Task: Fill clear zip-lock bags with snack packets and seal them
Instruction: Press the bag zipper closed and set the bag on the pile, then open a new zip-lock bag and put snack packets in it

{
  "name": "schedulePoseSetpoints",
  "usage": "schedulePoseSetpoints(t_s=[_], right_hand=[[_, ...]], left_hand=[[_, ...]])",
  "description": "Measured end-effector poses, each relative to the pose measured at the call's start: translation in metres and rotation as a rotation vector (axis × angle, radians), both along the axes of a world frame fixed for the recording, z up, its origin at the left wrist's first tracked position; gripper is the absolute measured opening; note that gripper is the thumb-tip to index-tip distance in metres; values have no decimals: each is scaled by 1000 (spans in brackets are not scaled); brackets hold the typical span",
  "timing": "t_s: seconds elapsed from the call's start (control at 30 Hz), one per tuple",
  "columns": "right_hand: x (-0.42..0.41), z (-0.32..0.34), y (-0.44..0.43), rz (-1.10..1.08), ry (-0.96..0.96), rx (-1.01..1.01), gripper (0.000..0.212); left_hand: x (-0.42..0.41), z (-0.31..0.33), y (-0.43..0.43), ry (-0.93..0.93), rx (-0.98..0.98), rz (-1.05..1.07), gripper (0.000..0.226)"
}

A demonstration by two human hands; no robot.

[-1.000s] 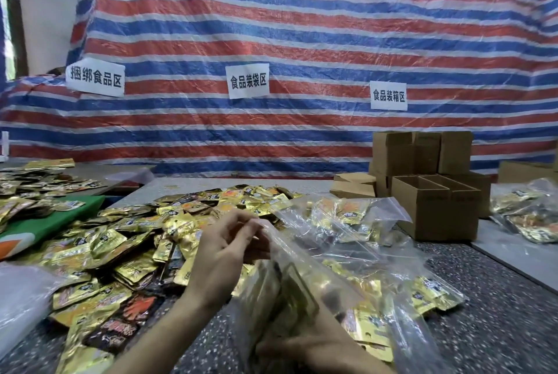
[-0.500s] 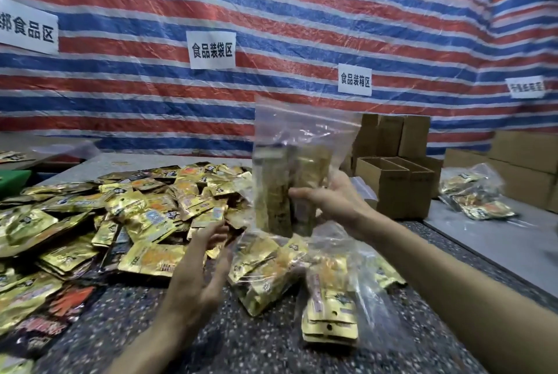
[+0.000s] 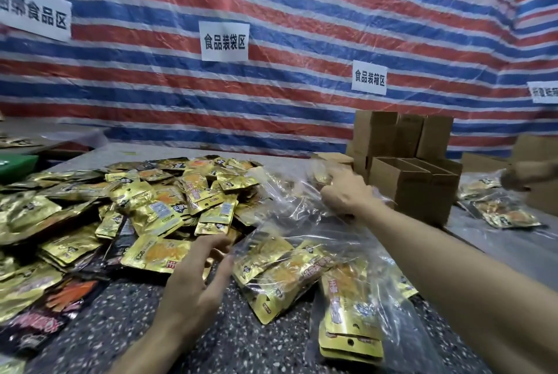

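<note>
Okay so the right grip is clutching a clear zip-lock bag by its plastic and reaching out toward the cardboard boxes just beyond it. Can't tell if that bag's zip is closed, it's too blurry. The left grip is hanging loose, fingers spread, grasping nothing, hovering over the speckled tabletop. Just to its right a couple of packed bags are lying flat, and just ahead of it and to its left a big heap of loose snack packets is sitting. A few more stuffed bags are lying well off past the right grip. My guess is only a handful are done, and that heap is looking like plenty more bagging and sealing.
</note>
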State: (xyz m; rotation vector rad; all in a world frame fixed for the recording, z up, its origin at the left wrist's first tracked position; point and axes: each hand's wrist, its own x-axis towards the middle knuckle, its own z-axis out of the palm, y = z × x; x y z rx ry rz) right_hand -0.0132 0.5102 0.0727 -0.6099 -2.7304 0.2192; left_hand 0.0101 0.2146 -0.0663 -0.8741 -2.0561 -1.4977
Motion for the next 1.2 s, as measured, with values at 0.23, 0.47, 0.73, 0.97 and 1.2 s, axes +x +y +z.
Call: schedulePoseSetpoints(t_s=[0.23,0.47,0.73,0.97,1.2], right_hand=[[2,0,-9,49,38,80,65],[15,-21,-108,407,711,-272,46],[25,-115,-185,628,733,-914,30],[31,-121,-178,726,679,-880,32],[29,-119,-179,805,653,-888,37]], left_hand=[[-3,1,6,-46,11,-33,30],[-8,1,-4,-111,59,-17,24],[-11,1,-11,-101,112,108,16],[-1,20,-31,-96,107,225,13],[-4,34,-145,-34,-465,579,22]])
